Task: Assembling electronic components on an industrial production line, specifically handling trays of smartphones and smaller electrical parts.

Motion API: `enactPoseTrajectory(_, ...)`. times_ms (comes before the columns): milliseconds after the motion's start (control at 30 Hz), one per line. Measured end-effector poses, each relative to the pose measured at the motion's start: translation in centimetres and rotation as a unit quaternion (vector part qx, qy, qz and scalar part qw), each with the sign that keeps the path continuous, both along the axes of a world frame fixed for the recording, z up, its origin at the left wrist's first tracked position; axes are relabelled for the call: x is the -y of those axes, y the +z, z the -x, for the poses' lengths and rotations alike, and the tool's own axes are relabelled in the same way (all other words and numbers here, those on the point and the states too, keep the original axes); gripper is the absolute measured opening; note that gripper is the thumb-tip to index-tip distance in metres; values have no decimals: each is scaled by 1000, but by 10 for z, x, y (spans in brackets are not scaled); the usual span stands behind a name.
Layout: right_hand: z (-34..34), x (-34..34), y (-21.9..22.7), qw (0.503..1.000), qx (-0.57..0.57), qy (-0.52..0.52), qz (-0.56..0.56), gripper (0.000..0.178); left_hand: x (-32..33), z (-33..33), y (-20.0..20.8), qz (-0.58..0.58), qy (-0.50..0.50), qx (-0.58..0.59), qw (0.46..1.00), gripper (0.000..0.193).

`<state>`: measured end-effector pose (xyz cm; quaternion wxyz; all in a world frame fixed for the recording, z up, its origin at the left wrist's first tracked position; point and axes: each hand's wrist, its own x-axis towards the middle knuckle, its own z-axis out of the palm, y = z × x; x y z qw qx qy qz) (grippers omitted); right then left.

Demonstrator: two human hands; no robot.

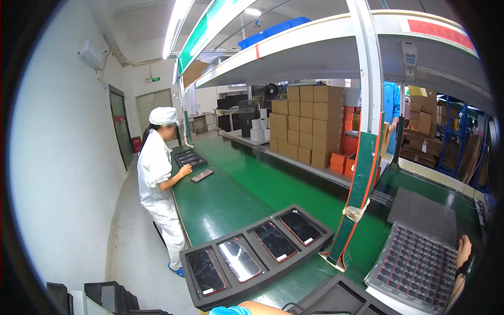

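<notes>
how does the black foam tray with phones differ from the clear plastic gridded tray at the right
The black foam tray has four large pockets; the clear plastic gridded tray has many small cells. The foam tray carries red-edged phones; the plastic tray carries small dark parts. The foam tray is opaque; the plastic tray looks see-through. Both are divided into compartments.

A: Right side?
B: Bare right hand (463,251) at far right, fingers pointing up-frame; black-banded right wrist (465,265) below. Grip unclear.
A: Left?
B: Blue-sleeved left forearm (261,308) along lower edge, angled rightward; left hand out of frame.
</notes>
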<state>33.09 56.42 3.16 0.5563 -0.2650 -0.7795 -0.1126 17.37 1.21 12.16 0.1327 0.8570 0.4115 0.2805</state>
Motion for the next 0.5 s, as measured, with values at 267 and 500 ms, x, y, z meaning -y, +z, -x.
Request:
enactPoseTrajectory(267, 17, 190, 76, 955, 97, 124, 250, 8, 2, 4, 10, 20, -7, -11, 1000, 53)
enactPoseTrajectory(500, -12, 286, 75, 949, 176, 48, 257, 5, 5, 9, 15, 59, 15, -45, 997, 54)
